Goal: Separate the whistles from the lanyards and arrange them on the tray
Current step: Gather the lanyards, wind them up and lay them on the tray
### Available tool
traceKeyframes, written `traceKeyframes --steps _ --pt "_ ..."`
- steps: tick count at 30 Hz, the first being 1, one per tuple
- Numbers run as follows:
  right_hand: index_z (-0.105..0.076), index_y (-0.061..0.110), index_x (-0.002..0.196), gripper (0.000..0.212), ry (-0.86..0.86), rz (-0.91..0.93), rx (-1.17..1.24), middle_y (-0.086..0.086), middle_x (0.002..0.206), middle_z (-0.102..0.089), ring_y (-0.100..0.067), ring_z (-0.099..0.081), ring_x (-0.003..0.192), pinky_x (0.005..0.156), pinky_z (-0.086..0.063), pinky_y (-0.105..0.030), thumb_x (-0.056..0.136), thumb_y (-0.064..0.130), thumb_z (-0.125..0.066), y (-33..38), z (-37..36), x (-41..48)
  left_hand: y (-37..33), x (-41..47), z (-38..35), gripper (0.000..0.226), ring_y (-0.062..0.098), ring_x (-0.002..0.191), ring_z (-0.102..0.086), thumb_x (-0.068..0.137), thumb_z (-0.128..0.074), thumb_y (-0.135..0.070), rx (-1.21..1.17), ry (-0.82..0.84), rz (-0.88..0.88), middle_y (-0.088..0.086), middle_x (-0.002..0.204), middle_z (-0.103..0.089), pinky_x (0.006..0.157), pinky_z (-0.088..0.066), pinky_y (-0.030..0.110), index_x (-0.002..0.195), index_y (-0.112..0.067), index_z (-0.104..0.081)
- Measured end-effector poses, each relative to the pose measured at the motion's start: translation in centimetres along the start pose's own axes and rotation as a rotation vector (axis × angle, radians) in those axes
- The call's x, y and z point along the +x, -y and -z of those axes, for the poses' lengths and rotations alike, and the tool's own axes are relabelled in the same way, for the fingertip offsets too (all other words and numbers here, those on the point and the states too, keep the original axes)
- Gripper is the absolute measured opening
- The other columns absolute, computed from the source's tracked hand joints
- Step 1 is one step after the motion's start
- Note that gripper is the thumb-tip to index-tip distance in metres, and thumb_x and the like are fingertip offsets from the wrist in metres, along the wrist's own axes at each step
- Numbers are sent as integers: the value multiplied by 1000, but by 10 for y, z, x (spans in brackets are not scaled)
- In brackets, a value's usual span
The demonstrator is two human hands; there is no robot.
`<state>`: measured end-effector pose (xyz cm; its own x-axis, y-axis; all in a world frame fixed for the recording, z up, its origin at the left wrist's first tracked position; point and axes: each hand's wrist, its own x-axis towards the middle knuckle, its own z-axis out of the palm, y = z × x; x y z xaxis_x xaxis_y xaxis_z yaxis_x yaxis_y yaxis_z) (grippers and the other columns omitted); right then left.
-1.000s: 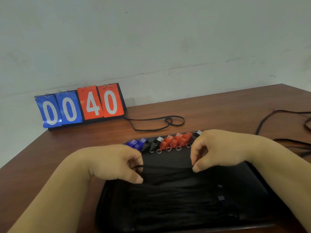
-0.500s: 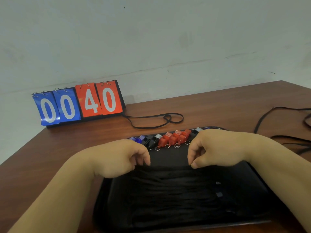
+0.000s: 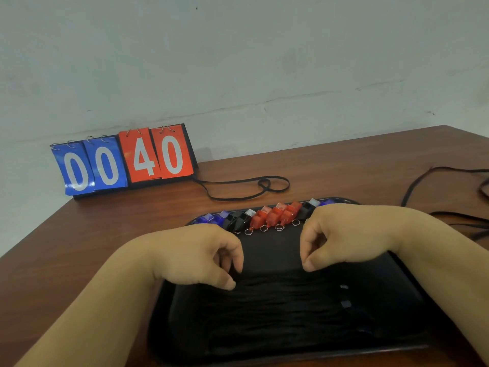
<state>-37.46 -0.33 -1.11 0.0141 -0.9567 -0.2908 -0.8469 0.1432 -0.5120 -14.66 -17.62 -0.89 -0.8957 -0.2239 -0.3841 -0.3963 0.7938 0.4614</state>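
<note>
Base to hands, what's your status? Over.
Left hand, right hand curled over the tray, grip unclear. Whistles in a row along far rim. Dark lanyards piled below hands; nothing blocking.

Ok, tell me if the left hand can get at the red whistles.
Probably yes: the left hand hangs over the tray just short of the red whistles, with only bare tray floor between them.

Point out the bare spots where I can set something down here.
Bare table lies left of the tray, in front of the scoreboard, and behind the tray between the looped lanyard and the cords at right. A bare tray strip shows between the left hand and right hand. Crowded: whistles along the far rim, lanyards piled nearer.
</note>
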Motion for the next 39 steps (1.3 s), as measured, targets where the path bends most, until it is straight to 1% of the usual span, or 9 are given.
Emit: traceKeyframes --steps 5,12,19,23,26,28,31,35,39 --pt "-80 26 99 10 67 25 14 25 83 -72 8 -66 78 74 -49 -11 89 29 -77 1 1 0 0 -2 0 17 7 81 -68 87 -80 -28 -39 44 -32 -7 93 -72 76 -56 24 100 -36 -72" --pt "-81 26 98 10 77 34 33 24 86 -75 5 -69 82 79 -50 -13 88 28 -79 -1 2 0 -1 -1 1 12 -1 73 -62 89 -78 -28 -36 41 -41 -14 81 -67 70 -50 17 99 -33 -75" --pt "-82 30 91 7 -83 18 62 13 95 -78 -5 -72 91 95 -55 -31 84 31 -82 -2 10 -9 -6 1 1 7 -4 75 -63 91 -77 -32 -27 -75 -28 -10 91 -72 74 -50 16 97 -33 -75" --pt "-80 33 94 15 -293 -25 96 15 98 -78 2 -71 92 91 -54 -24 81 30 -85 -18 22 -23 -25 8 5 7 -1 75 -63 90 -77 -34 74 -192 -14 -10 88 -72 73 -49 21 96 -33 -74" --pt "-74 38 100 18 -507 -113 60 23 104 -71 13 -62 92 80 -41 -10 84 33 -81 -48 30 -52 -54 15 10 14 -5 71 -59 90 -76 -28 127 -274 -40 -12 91 -69 70 -43 19 102 -34 -71" --pt "-70 39 106 21 -602 -198 49 25 109 -66 12 -58 95 77 -38 -12 87 35 -78 -75 32 -80 -77 24 9 15 -8 67 -56 90 -76 -26 105 -300 -83 -11 92 -69 69 -43 19 102 -33 -71" --pt "-68 37 107 21 -715 -345 45 14 115 -68 1 -60 98 78 -43 -19 88 33 -76 -118 27 -121 -114 48 4 18 -5 65 -54 89 -77 -24 106 -325 -162 -9 93 -69 65 -44 13 105 -28 -71" --pt "-62 41 116 24 -780 -521 45 6 133 -62 -15 -59 114 96 -47 -33 94 32 -67 -160 2 -156 -169 100 -10 27 -3 77 -56 91 -75 -29 152 -285 -250 -9 106 -67 78 -45 20 117 -29 -68" --pt "-64 38 117 24 -821 -525 107 9 128 -62 -13 -57 111 91 -44 -28 95 30 -64 -172 -13 -161 -223 150 -38 42 13 100 -59 94 -70 -43 255 -223 -289 -7 116 -61 90 -49 33 132 -28 -60"
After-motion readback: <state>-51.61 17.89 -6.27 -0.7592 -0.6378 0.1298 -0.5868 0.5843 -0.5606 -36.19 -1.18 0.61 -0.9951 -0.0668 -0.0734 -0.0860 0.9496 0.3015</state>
